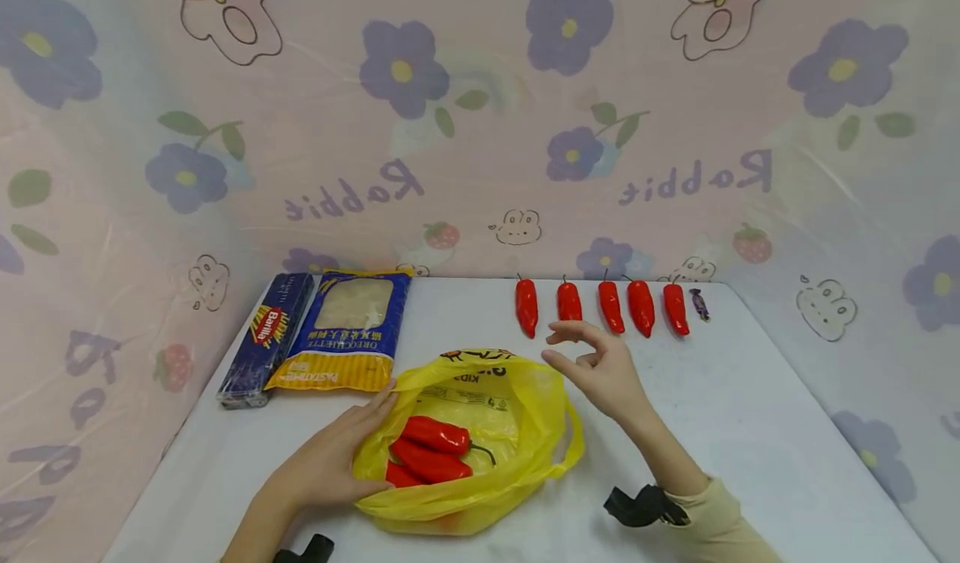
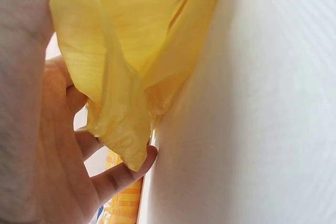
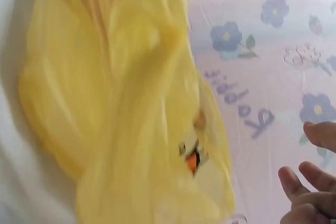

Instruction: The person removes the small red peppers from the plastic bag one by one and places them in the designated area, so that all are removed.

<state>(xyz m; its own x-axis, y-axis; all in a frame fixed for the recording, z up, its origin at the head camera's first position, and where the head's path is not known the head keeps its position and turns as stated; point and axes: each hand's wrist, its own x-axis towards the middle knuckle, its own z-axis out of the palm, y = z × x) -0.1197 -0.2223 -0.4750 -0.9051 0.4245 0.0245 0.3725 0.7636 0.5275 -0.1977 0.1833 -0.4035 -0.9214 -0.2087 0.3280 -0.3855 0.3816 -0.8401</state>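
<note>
Open yellow plastic bag, glossy red elongated peppers inside, counter's 6 o'clock side.
Left hand, fingers spread, rests against bag at 9 o'clock; right hand, thumb and forefinger apart, holds nothing at 2 o'clock. Blue-and-yellow plastic pasta packet at 10 o'clock.

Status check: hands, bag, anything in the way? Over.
Left hand against yellow bag, right hand empty. Three red peppers visible inside; five more peppers toward the back of the table. Bag mouth open, nothing across it.
</note>
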